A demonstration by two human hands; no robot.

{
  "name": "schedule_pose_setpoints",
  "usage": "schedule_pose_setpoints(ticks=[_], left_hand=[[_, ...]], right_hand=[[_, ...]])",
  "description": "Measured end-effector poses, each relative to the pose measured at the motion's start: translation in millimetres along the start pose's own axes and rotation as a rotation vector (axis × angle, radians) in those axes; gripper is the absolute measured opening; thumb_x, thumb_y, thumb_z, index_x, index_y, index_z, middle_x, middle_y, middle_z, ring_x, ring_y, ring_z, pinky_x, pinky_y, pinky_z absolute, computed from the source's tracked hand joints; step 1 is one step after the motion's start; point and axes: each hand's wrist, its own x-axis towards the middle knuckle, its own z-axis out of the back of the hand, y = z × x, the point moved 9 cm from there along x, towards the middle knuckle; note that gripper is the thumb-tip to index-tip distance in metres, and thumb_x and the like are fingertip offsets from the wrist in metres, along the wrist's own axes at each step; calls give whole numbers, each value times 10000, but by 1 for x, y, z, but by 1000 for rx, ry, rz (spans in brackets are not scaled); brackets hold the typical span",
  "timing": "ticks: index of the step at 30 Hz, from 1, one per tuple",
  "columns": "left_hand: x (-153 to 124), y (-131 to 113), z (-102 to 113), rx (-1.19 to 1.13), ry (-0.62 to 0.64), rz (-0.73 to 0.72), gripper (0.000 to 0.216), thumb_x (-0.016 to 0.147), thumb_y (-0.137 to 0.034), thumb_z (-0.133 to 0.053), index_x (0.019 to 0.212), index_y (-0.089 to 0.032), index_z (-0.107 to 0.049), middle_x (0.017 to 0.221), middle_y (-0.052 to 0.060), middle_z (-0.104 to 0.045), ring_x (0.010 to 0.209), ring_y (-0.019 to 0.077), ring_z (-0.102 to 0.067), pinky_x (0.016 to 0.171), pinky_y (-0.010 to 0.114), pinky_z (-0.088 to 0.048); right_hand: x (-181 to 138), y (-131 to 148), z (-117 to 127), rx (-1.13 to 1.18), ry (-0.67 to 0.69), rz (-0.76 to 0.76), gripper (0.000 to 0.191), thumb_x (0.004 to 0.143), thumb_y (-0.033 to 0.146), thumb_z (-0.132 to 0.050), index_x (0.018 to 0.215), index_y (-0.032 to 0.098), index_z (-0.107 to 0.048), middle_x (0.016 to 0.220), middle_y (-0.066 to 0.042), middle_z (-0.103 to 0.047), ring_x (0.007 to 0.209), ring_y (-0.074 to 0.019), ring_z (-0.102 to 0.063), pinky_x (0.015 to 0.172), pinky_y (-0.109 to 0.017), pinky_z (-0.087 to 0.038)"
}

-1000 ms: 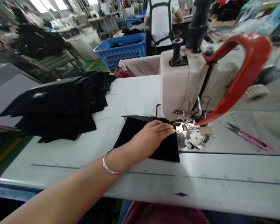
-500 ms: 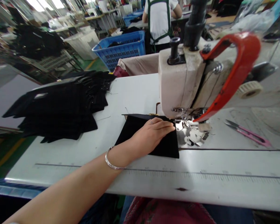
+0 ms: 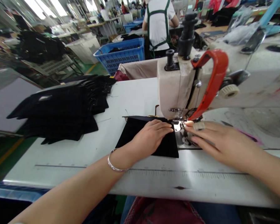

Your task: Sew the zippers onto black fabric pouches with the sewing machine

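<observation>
My left hand [image 3: 151, 137] lies flat, fingers stretched out, on a black fabric piece [image 3: 165, 149] on the sewing table. Its fingertips are close to the presser foot of the sewing machine [image 3: 171, 85]. From the right my right hand [image 3: 221, 140] reaches to the needle area, its fingers extended over the shiny needle plate [image 3: 177, 127]; no held thing can be made out there. A red curved guard [image 3: 220, 70] sits on the machine head above that hand. Partly covered by the right hand are pink-handled thread snips [image 3: 250, 137].
A pile of black fabric pieces [image 3: 60, 102] rests on the table's left side. A printed ruler scale [image 3: 158, 172] runs along the front edge. Behind the table stand a blue plastic basket [image 3: 123, 54] and a person in a white shirt [image 3: 157, 28].
My right hand has come into view from the right and reached the needle area. My left hand and the fabric stay nearly in place. The view has shifted slightly.
</observation>
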Motion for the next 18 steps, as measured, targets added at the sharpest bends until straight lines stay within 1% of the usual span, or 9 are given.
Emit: schedule_pose_setpoints(ticks=[2,3,5,10,15,16,18], left_hand=[[1,0,1,0,-2,-9,337,969,-55,-493,1252,-177,-628,1322,65,-664,1218,209,-594,1111,440,-477],[1,0,1,-2,-3,-14,338,970,-54,-489,1249,-180,-631,1320,65,-665,1215,208,-596,1106,436,-481],[1,0,1,-5,-2,-20,342,966,-49,-488,1245,-183,-635,1318,64,-667,1216,208,-596,1106,433,-482],[3,3,2,-8,-11,-11,350,967,-55,-483,1255,-189,-630,1314,62,-664,1217,214,-591,1107,440,-481],[4,3,2,-12,-5,-4,360,960,-43,-474,1257,-177,-629,1324,67,-655,1231,220,-580,1113,442,-472],[4,3,2,-15,0,-4,360,959,-42,-476,1255,-177,-630,1326,67,-654,1230,220,-580,1115,442,-468],[3,3,2,-20,3,2,364,956,-43,-479,1258,-181,-629,1327,68,-653,1229,219,-579,1119,442,-462]], right_hand=[[22,-1,-25,-36,69,22,360,1017,290,-459,1293,161,-651,1129,-134,-735,942,-268,-700,814,-441,-582],[29,-5,-34,-53,81,-3,359,1010,277,-463,1286,148,-654,1113,-138,-740,913,-267,-702,784,-424,-577],[37,-9,-45,-77,89,-32,349,1004,268,-465,1264,146,-664,1097,-134,-744,884,-263,-699,761,-403,-563],[34,-9,-46,-93,79,-48,330,971,246,-491,1226,139,-672,1021,-123,-751,867,-269,-682,744,-381,-528],[35,-7,-46,-54,83,-68,349,978,251,-466,1251,145,-656,1074,-121,-742,889,-263,-677,778,-383,-518],[35,-7,-47,-41,86,-64,342,980,247,-461,1240,150,-660,1070,-119,-741,890,-262,-676,781,-384,-516],[32,-9,-46,-13,83,-71,301,975,249,-465,1158,157,-686,1031,-117,-738,875,-260,-672,763,-381,-511]])
